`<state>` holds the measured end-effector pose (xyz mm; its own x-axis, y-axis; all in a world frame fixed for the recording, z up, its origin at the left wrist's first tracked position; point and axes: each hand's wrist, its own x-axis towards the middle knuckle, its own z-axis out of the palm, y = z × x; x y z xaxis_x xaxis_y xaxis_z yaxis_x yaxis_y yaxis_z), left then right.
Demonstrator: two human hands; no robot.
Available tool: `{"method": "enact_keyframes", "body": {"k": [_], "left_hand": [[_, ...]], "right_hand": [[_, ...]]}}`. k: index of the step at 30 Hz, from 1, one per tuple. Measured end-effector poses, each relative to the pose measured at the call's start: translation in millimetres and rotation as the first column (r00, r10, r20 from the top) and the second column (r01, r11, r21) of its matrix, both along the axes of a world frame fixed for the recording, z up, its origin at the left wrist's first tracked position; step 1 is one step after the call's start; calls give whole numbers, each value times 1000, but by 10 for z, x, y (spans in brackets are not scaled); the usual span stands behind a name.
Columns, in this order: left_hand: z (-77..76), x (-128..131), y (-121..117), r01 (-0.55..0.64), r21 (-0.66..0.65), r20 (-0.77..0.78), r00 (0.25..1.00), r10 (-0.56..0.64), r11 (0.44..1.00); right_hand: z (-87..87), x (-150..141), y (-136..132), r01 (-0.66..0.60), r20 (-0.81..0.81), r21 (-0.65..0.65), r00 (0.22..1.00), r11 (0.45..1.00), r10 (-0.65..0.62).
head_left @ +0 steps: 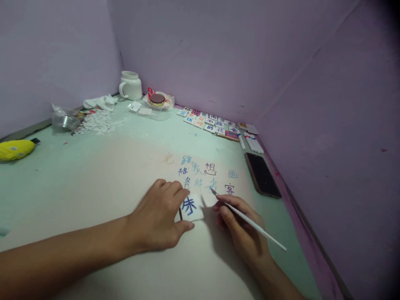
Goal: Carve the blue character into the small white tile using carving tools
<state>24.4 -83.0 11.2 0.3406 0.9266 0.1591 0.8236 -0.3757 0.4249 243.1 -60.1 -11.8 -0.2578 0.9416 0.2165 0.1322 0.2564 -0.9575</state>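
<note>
My left hand [162,216] pinches the left side of a small white block [197,213] between thumb and fingers, against the paper. A blue handwritten character [188,206] marks its top face. In my right hand [240,225] is a slim white-handled tool [254,225], held like a pen. Its pointed grey tip hovers just right of and above the block; whether it is a blade or a brush I cannot tell. Beneath lies a large pale sheet [103,183], with several coloured characters [211,168] written beyond the block.
Along the back right sit several lettered tiles [210,128], a brown-handled tool [227,136], white markers [253,143] and a phone [263,174]. White scraps [98,122], a white mug [130,86] and a plastic-wrapped round item [157,99] stand further back. A yellow object [16,150] lies left. Walls enclose the table.
</note>
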Motion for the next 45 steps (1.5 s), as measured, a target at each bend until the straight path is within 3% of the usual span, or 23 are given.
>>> {"method": "enact_keyframes", "body": {"k": [3, 7, 12, 16, 21, 24, 29, 36, 45], "left_hand": [[-18, -19, 12, -17, 48, -59, 998, 19, 999], [4, -63, 31, 52, 20, -77, 996, -50, 998], [95, -154, 69, 48, -75, -23, 998, -50, 996], [73, -224, 136, 96, 10, 36, 995, -96, 995], [-56, -260, 196, 270, 132, 84, 956, -283, 954], [-65, -246, 210, 322, 70, 87, 941, -327, 944], [-27, -234, 211, 300, 32, 76, 951, -301, 953], [-70, -234, 181, 208, 32, 79, 974, -210, 978], [-165, -221, 181, 173, 134, 93, 978, -186, 976]], "right_hand": [[-56, 19, 8, -36, 14, 54, 999, 998, 35], [-53, 45, 39, -116, 6, 74, 993, 990, 116], [51, 70, 85, -54, -173, -89, 984, 995, 38], [119, 58, 108, -130, -375, -226, 926, 965, 37], [145, 13, 124, -52, -123, -272, 992, 961, 18], [161, 38, 116, -15, 100, -146, 995, 989, 30], [222, 73, 124, 0, 460, 193, 883, 981, -91], [133, -75, 206, -19, 549, 354, 813, 935, -192], [13, -95, 126, -13, 544, 469, 792, 883, -278]]}}
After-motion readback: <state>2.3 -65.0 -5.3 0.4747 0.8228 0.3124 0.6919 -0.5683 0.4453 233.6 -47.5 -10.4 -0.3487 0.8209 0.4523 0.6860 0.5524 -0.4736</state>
